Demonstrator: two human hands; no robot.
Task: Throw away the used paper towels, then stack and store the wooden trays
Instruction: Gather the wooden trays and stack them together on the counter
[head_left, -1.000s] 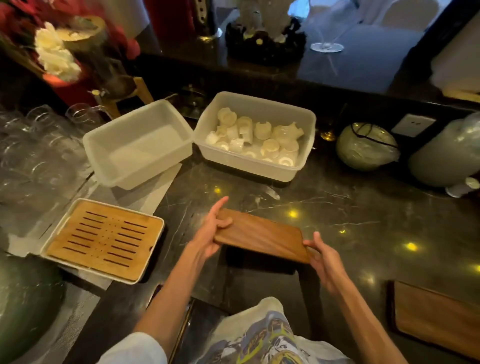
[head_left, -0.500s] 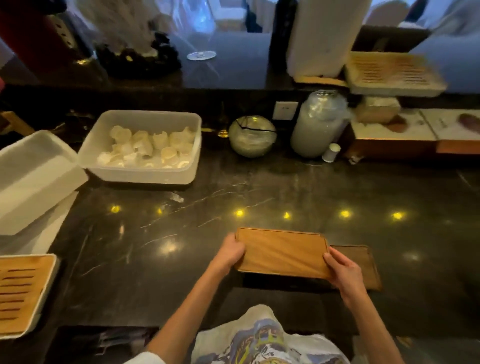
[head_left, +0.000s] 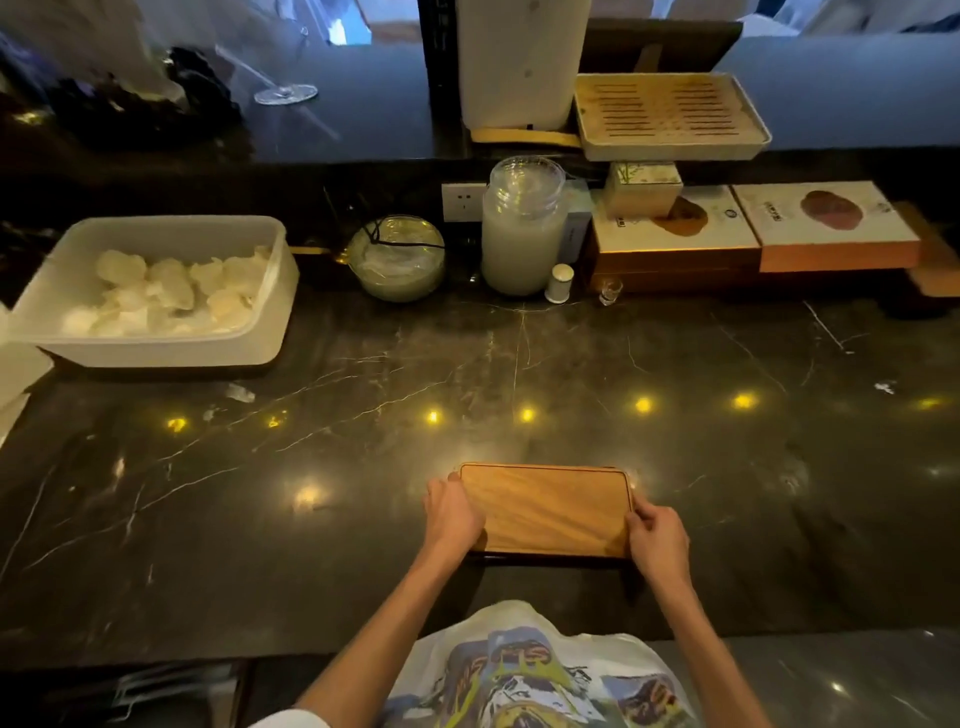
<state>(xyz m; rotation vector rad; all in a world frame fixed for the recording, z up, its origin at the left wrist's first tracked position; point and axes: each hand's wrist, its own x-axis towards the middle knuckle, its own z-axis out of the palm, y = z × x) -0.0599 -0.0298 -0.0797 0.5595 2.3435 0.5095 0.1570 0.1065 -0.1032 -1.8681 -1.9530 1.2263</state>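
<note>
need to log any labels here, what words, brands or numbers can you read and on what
None can be read.
Two flat boxes at the back right: small print beside their brown pictures, too blurred.
Small box on top of them: a green mark, no legible text.
Shirt: colourful print with letter-like shapes, not readable.
Wooden tray between left hand and right hand: blank.

Dim room. My dark surface (head_left: 519, 364) mirrors a row of yellow ceiling spots as glare; far edges soft, bowed by wide-angle lens.
</note>
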